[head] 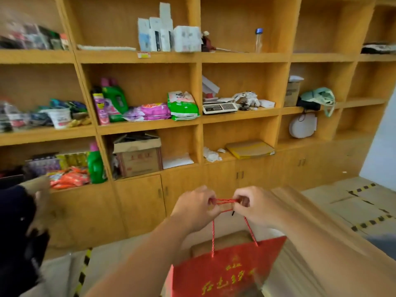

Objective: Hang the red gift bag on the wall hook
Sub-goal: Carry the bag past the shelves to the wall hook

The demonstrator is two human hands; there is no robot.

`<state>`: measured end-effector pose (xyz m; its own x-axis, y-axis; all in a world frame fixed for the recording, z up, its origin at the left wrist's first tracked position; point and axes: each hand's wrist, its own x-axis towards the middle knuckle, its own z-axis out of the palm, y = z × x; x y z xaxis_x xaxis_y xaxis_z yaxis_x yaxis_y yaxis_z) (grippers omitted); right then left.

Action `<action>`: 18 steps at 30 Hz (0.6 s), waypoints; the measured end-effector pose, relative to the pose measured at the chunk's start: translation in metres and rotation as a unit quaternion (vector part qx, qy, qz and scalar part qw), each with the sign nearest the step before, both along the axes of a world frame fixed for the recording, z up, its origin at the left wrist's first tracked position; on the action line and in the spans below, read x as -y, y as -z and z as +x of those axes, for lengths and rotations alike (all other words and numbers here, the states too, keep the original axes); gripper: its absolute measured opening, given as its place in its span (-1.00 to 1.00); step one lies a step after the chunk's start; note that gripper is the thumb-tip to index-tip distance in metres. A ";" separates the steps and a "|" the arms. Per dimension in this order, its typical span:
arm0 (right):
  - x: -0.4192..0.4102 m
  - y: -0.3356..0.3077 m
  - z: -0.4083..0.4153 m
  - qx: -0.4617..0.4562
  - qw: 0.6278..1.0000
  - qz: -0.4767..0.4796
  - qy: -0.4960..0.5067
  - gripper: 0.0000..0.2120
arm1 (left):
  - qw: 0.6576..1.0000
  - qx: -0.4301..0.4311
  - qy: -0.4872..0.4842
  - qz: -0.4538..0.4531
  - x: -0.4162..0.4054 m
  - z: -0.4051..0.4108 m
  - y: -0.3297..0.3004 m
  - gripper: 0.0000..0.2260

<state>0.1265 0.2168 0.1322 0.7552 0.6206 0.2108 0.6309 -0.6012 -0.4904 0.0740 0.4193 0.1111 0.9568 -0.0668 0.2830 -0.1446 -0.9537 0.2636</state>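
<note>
A red gift bag (222,273) with gold lettering hangs at the bottom centre of the head view. Its red rope handles (225,201) are stretched level between both hands. My left hand (196,207) pinches the left end of the ropes. My right hand (255,205) pinches the right end. The two hands are close together, just above the bag's mouth, and the ropes run down from them to the bag. I see no wall hook in this view.
A wooden shelf unit (199,57) fills the wall ahead, stocked with detergent bottles (114,99), bags, a cardboard box (138,156) and a scale (219,108). Closed cupboard doors run below. Another person's dark sleeve (19,232) is at the left. Striped tape marks the floor.
</note>
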 end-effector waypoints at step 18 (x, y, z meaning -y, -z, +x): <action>-0.118 0.034 0.006 0.284 0.942 -0.108 -0.145 -0.85 | 0.966 -0.014 -0.117 0.231 -0.095 -0.059 0.019 -0.76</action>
